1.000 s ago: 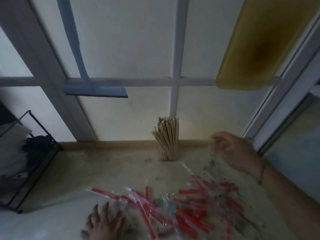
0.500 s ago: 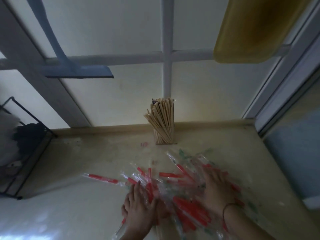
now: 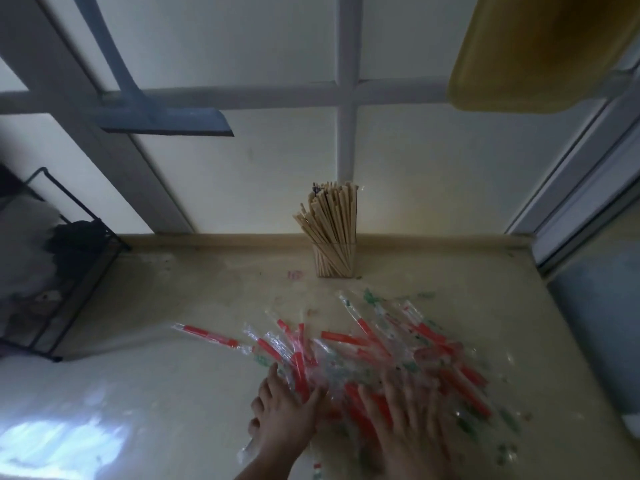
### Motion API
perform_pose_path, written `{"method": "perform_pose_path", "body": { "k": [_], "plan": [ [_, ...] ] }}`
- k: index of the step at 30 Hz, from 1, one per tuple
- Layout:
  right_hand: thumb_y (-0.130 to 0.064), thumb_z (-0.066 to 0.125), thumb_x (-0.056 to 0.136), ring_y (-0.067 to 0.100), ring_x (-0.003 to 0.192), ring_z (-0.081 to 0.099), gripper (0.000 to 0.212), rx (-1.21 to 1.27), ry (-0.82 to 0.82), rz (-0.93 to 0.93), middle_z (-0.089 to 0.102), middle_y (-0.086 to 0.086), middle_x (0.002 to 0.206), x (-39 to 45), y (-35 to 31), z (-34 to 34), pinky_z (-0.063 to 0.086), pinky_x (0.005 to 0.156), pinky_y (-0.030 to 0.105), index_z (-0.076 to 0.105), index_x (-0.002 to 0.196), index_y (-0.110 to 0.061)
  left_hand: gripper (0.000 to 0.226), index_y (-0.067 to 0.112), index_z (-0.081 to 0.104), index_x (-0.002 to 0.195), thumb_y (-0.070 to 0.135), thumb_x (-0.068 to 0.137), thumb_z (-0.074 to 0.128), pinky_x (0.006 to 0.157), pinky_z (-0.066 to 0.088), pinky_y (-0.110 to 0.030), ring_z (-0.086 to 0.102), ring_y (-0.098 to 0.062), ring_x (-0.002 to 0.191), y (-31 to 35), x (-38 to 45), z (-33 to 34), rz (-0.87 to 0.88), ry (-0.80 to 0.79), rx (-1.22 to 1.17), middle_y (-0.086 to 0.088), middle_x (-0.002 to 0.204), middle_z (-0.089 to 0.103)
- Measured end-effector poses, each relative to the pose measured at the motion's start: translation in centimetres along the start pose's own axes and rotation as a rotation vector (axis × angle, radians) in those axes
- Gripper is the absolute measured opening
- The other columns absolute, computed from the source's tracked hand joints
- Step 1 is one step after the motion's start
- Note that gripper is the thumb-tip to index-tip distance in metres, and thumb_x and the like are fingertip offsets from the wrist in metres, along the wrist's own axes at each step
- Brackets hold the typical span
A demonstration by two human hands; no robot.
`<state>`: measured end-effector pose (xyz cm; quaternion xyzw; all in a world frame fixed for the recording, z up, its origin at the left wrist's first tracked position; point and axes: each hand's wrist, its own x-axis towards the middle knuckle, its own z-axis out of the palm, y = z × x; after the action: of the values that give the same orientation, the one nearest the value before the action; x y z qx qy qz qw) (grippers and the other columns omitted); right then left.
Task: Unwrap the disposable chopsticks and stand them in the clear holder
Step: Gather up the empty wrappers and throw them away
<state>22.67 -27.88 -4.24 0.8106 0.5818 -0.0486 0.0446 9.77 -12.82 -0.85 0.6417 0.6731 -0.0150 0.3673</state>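
Observation:
A clear holder (image 3: 334,261) stands at the back of the counter against the wall ledge, packed with several bare wooden chopsticks (image 3: 329,216) that fan to the left. In front of it lies a spread pile of clear wrappers with red and green print (image 3: 388,355). My left hand (image 3: 282,414) lies flat on the pile's left edge, fingers straight and spread. My right hand (image 3: 405,417) lies flat on the pile's middle, blurred, fingers spread. Neither hand holds anything.
A black wire rack (image 3: 62,271) with cloths stands at the left. A grey squeegee (image 3: 162,123) and a yellow tray (image 3: 540,50) hang on the window bars above. The counter's right edge (image 3: 540,306) drops off beside a blue surface.
The right hand came down from beside the holder onto the wrapper pile. Both hands have slid over the pile, pressing it flat and toward me.

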Motion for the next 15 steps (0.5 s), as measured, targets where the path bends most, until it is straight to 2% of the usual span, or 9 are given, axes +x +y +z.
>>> {"method": "perform_pose_path", "body": {
  "k": [2,4,6,7,9,11,12,14,15],
  "plan": [
    [-0.055,0.069,0.048,0.047,0.141,0.022,0.115,0.080,-0.122,0.029,0.024,0.019,0.157,2.4,1.1,-0.7,0.009,0.108,0.073,0.027,0.150,-0.024,0.108,0.029,0.001,0.153,0.075,0.075,0.058,0.111,0.025,-0.048,0.023,-0.031,0.142,0.1,0.1,0.3,-0.047,-0.012,-0.016,-0.006,0.159,0.018],
    [-0.078,0.072,0.028,0.046,0.144,0.009,0.143,0.135,-0.222,0.034,0.014,0.020,0.160,5.1,2.4,-2.0,-0.001,0.108,0.069,0.021,0.152,-0.028,0.105,0.028,0.005,0.153,0.066,0.076,0.066,0.112,0.025,-0.047,0.025,-0.032,0.141,0.2,0.0,0.5,-0.084,-0.013,-0.093,-0.006,0.157,0.023],
    [-0.085,0.063,0.051,0.039,0.146,-0.012,0.134,0.148,-0.223,0.074,-0.022,0.013,0.159,7.5,2.8,-3.0,-0.004,0.111,0.065,-0.012,0.151,-0.038,0.102,0.025,0.012,0.153,0.055,0.077,0.073,0.113,0.026,-0.045,0.030,-0.033,0.139,0.5,-0.4,0.9,-0.106,-0.024,-0.190,-0.008,0.155,0.029],
    [-0.082,0.059,0.062,0.036,0.146,-0.017,0.127,0.201,-0.286,0.084,-0.031,0.008,0.156,8.2,2.8,-3.2,-0.003,0.113,0.062,-0.025,0.146,-0.039,0.102,0.023,0.015,0.153,0.051,0.075,0.075,0.113,0.027,-0.044,0.033,-0.034,0.137,0.7,-0.7,1.2,-0.110,-0.035,-0.234,-0.010,0.153,0.033],
    [-0.075,0.059,0.070,0.034,0.148,-0.010,0.121,0.239,-0.322,0.087,-0.024,0.004,0.160,9.1,2.7,-3.4,0.006,0.117,0.058,-0.027,0.146,-0.037,0.104,0.020,0.026,0.150,0.052,0.065,0.076,0.112,0.034,-0.046,0.044,-0.034,0.130,1.1,-1.3,1.7,-0.167,-0.064,-0.370,-0.012,0.146,0.044],
    [-0.072,0.059,0.071,0.032,0.149,-0.004,0.118,0.289,-0.314,0.074,-0.014,0.003,0.162,9.5,2.7,-4.1,0.010,0.118,0.056,-0.025,0.147,-0.038,0.109,0.019,0.034,0.146,0.058,0.049,0.068,0.102,0.046,-0.049,0.057,-0.033,0.115,1.6,-1.5,1.5,-0.241,-0.066,-0.573,-0.011,0.134,0.055],
    [-0.074,0.058,0.070,0.032,0.149,-0.004,0.118,0.324,-0.319,0.081,-0.012,0.002,0.162,9.6,2.9,-4.7,0.009,0.118,0.056,-0.025,0.147,-0.039,0.106,0.019,0.032,0.146,0.056,0.053,0.068,0.095,0.051,-0.047,0.061,-0.031,0.108,2.0,-1.8,1.2,-0.272,-0.072,-0.656,-0.009,0.130,0.057],
    [-0.085,0.053,0.062,0.031,0.149,-0.008,0.123,0.380,-0.321,0.097,-0.009,0.000,0.163,9.8,3.4,-5.7,0.006,0.119,0.055,-0.025,0.145,-0.042,0.083,0.019,0.027,0.148,0.043,0.081,0.069,0.083,0.053,-0.040,0.061,-0.024,0.098,2.3,-1.9,0.9,-0.307,-0.090,-0.769,-0.007,0.127,0.056],
    [-0.092,0.048,0.056,0.031,0.149,-0.011,0.126,0.390,-0.323,0.096,-0.011,-0.001,0.163,9.9,3.4,-6.0,0.004,0.119,0.056,-0.026,0.145,-0.042,0.070,0.021,0.029,0.146,0.038,0.089,0.065,0.084,0.052,-0.039,0.060,-0.024,0.098,2.2,-1.8,0.9,-0.310,-0.098,-0.808,-0.006,0.127,0.055]
  ]
}}
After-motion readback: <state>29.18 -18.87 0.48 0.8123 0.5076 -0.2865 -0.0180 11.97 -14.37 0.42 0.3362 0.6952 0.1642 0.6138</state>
